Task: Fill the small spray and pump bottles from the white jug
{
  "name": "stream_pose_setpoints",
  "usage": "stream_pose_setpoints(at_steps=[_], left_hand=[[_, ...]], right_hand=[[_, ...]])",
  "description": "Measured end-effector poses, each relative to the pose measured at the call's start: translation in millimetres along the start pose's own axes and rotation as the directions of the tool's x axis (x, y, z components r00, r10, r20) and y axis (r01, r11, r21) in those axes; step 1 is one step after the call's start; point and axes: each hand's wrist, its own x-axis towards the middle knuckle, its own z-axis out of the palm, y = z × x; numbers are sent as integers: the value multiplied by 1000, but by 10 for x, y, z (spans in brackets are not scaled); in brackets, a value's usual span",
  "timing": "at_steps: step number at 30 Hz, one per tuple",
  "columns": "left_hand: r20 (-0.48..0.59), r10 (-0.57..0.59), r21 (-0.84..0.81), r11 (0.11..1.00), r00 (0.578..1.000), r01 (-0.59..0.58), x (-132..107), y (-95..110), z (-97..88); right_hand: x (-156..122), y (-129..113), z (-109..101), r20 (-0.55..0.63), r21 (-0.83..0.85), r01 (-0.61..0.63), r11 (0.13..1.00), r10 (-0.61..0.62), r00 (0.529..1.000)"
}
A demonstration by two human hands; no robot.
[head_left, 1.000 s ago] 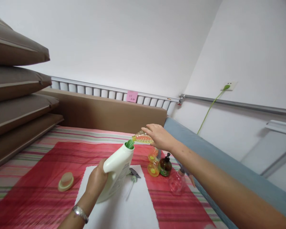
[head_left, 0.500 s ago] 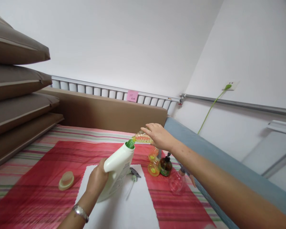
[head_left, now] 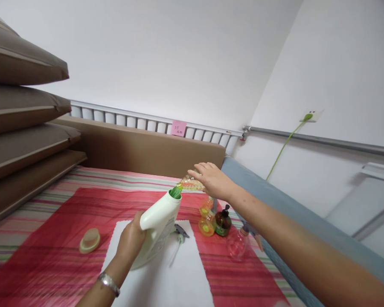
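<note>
**Small bottle tipped into the jug's mouth**

Far left, the loose cap [head_left: 89,240] lies on the red cloth [head_left: 51,238], well clear of your arms, so the big jug stands open.

Your left hand [head_left: 130,239] is wrapped around the white jug [head_left: 156,232] low on its body. You hold it leaning up and away from you, its base on the white sheet [head_left: 185,273], so its green mouth [head_left: 175,192] faces the other bottle.

A sprayer head [head_left: 180,233] lies on the sheet just beside the jug, off whatever bottle it belongs to.

Your right hand [head_left: 213,181] is closed over the small clear bottle [head_left: 190,184], holding it on its side with its neck touching the green mouth, a pouring position. Whether liquid is passing, you cannot tell.

Below that hand, the yellow bottles [head_left: 206,219], a dark pump bottle [head_left: 223,221] and a clear one [head_left: 237,244] stand clustered near the blue edge [head_left: 275,200].
</note>
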Motion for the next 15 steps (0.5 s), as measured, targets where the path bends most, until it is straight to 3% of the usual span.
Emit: stream_pose_setpoints(at_steps=[15], left_hand=[[-18, 19, 5, 1000, 1000, -19, -46, -56, -3]], right_hand=[[270, -129, -275, 40, -177, 174, 969, -170, 985]])
